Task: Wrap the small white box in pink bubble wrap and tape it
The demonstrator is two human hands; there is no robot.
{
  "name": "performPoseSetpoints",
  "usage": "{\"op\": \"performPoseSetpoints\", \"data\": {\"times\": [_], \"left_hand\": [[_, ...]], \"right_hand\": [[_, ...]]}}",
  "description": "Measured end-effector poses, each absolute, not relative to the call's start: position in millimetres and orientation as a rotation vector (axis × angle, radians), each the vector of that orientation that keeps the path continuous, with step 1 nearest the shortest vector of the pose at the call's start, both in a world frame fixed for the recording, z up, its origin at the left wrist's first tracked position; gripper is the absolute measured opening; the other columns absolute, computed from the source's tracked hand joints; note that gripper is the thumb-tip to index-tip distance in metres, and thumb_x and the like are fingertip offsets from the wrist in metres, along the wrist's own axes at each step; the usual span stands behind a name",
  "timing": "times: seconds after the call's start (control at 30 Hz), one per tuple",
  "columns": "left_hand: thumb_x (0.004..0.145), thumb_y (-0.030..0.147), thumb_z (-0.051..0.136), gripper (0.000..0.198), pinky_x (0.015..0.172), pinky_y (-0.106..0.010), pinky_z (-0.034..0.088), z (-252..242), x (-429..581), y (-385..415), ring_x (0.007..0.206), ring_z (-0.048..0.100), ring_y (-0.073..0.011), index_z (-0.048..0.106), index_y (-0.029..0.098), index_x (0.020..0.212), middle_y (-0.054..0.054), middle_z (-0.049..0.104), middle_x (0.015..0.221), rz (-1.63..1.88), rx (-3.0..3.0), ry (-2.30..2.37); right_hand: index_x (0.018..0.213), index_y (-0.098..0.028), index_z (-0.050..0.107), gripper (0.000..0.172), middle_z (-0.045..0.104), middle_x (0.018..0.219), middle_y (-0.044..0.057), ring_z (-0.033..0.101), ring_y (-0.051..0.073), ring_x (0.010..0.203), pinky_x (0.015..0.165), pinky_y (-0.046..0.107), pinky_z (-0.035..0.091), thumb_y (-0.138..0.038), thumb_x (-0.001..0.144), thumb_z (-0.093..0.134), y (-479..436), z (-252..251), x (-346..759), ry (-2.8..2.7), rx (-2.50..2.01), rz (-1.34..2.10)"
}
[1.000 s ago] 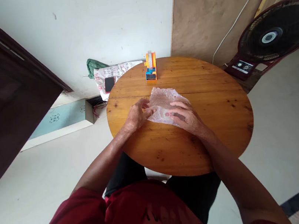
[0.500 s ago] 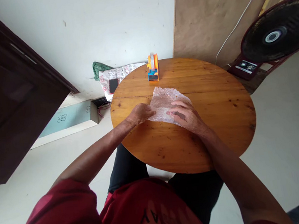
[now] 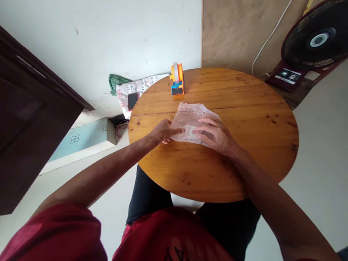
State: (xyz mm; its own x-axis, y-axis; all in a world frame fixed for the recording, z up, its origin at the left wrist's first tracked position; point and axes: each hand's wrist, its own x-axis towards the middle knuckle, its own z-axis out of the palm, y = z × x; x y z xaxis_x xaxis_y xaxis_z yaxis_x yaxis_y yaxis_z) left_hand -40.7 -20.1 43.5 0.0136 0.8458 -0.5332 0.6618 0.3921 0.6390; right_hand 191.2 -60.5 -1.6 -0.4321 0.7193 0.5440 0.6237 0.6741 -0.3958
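A crinkled, clear sheet of bubble wrap [image 3: 191,117] lies on the round wooden table [image 3: 253,136] in front of me. My left hand [image 3: 168,131] grips its left edge, with one digit stretched over the top of the film and other fingers curled below. Bent and spread, the fingers of my right hand [image 3: 216,136] rest on the wrap's right part. A gap shows between that thumb and the fingers. Whether anything lies inside the wrap cannot be made out. Behind it stands an orange and blue tape dispenser [image 3: 181,77] with a roll of tape.
Past the table's left rim, a dark flat phone-like object [image 3: 132,101] lies on a printed white sack [image 3: 122,92], near a green bag [image 3: 117,82]. A fan [image 3: 320,39] stands at the right. A pale box [image 3: 83,137] sits on the floor by the dark door [image 3: 20,105].
My left hand has shifted slightly, its digit now reaching further over the wrap's edge, and the left elbow has swung outward. My right hand stays nearly in place on the wrap.
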Motion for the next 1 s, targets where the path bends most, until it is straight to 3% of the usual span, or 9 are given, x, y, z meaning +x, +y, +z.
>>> {"op": "performPoseSetpoints", "data": {"times": [0.17, 0.23, 0.5, 0.77, 1.0], "left_hand": [[0.075, 0.03, 0.081, 0.027, 0.047, -0.02, 0.037, 52.4, -28.2, -25.1, 0.042, 0.042, -0.0061, 0.069, 0.013, 0.091, 0.004, 0.054, 0.054, 0.222, 1.331, 1.69], [0.074, 0.027, 0.08, 0.019, 0.047, -0.021, 0.036, 55.8, -25.0, -26.5, 0.043, 0.044, -0.0068, 0.07, 0.013, 0.08, 0.003, 0.054, 0.052, 0.207, 1.327, 1.695], [0.073, 0.015, 0.069, 0.003, 0.049, -0.021, 0.04, 59.5, -8.6, -21.9, 0.048, 0.052, -0.0101, 0.067, 0.013, 0.072, 0.002, 0.057, 0.054, 0.233, 1.411, 1.63], [0.078, 0.011, 0.059, 0.009, 0.058, -0.027, 0.051, 61.6, -3.6, -21.9, 0.049, 0.054, -0.0107, 0.057, 0.014, 0.069, 0.002, 0.058, 0.054, 0.376, 1.111, 1.489], [0.079, 0.008, 0.062, 0.017, 0.055, -0.023, 0.049, 66.8, 2.0, -24.7, 0.047, 0.054, -0.0086, 0.053, 0.015, 0.066, 0.004, 0.055, 0.052, 0.469, 1.2, 1.487]], "right_hand": [[0.104, -0.022, 0.077, 0.028, 0.067, 0.125, 0.013, 0.062, 0.028, 0.116, 0.103, 0.047, 0.05, -0.035, 0.096, 0.053, -60.2, -3.0, 191.6, -2.174, -1.045, 0.212], [0.103, -0.023, 0.077, 0.028, 0.066, 0.125, 0.012, 0.062, 0.027, 0.116, 0.102, 0.048, 0.05, -0.036, 0.096, 0.053, -60.0, -3.6, 191.5, -2.173, -1.051, 0.229], [0.101, -0.024, 0.077, 0.026, 0.066, 0.126, 0.012, 0.06, 0.029, 0.119, 0.105, 0.05, 0.047, -0.034, 0.095, 0.054, -61.5, -3.9, 189.9, -2.177, -1.072, 0.21], [0.101, -0.023, 0.078, 0.026, 0.066, 0.125, 0.012, 0.06, 0.029, 0.116, 0.104, 0.05, 0.048, -0.031, 0.094, 0.054, -60.0, -4.7, 189.0, -2.208, -1.069, 0.135], [0.102, -0.021, 0.078, 0.026, 0.066, 0.126, 0.014, 0.06, 0.029, 0.118, 0.106, 0.049, 0.048, -0.032, 0.094, 0.056, -60.1, -4.6, 189.5, -2.2, -1.06, 0.151]]}}
